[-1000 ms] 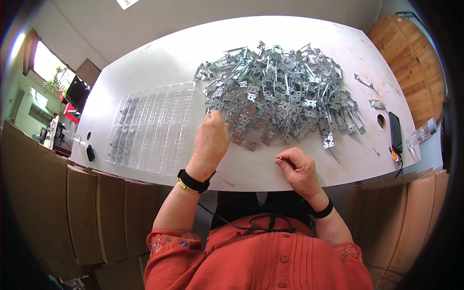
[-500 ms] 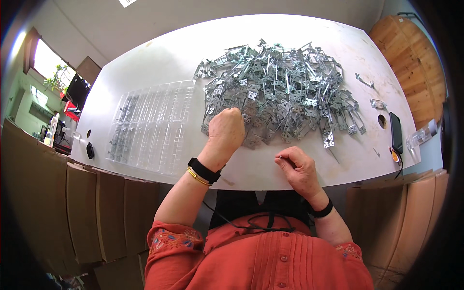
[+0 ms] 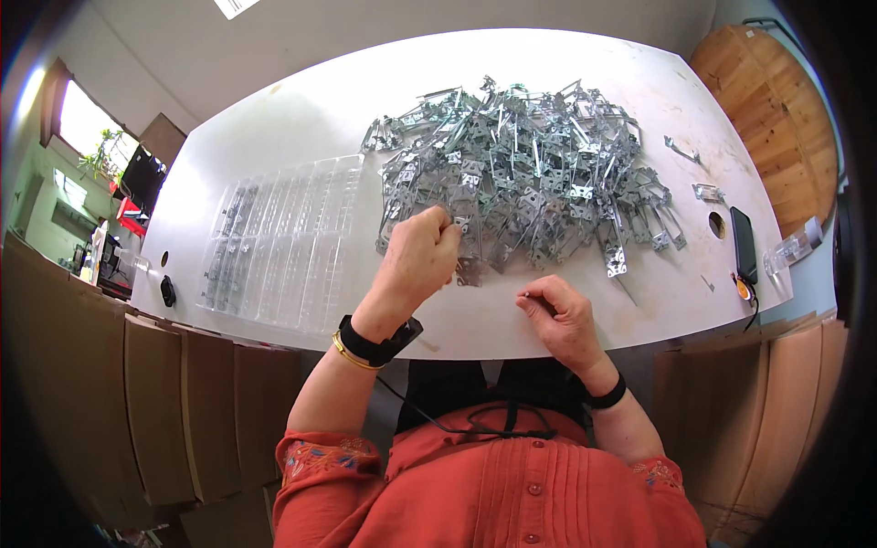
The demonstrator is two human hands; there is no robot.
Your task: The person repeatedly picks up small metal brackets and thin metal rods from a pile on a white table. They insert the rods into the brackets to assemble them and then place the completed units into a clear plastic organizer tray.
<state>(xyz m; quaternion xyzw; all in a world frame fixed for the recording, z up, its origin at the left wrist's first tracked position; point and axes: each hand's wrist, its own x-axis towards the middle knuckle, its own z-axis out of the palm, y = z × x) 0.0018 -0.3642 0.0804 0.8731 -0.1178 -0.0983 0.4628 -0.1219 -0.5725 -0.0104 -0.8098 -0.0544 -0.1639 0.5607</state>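
Observation:
A large heap of silvery metal brackets point(image 3: 525, 173) with thin rods lies tangled on the white table. My left hand point(image 3: 420, 251), wearing a black wristband, is closed at the heap's near left edge. Its fingertips are turned away, so whatever they grip is hidden; a loose bracket point(image 3: 469, 271) lies right beside them. My right hand point(image 3: 564, 315) stays low over the table's front edge, thumb and forefinger pinched together. A tiny light tip shows at the pinch, too small to name.
Left of the heap lies a clear plastic tray point(image 3: 343, 237) with narrow compartments, its left columns holding small metal parts point(image 3: 228, 237). At the right are a dark phone point(image 3: 744, 247), a clear bottle point(image 3: 793, 247), a hole point(image 3: 717, 225) in the tabletop point(image 3: 301, 110) and stray brackets point(image 3: 708, 193).
My left hand has turned and shifted slightly, drawing down and left, so its curled fingers show more at the heap's edge. My right hand keeps its pinch almost in place.

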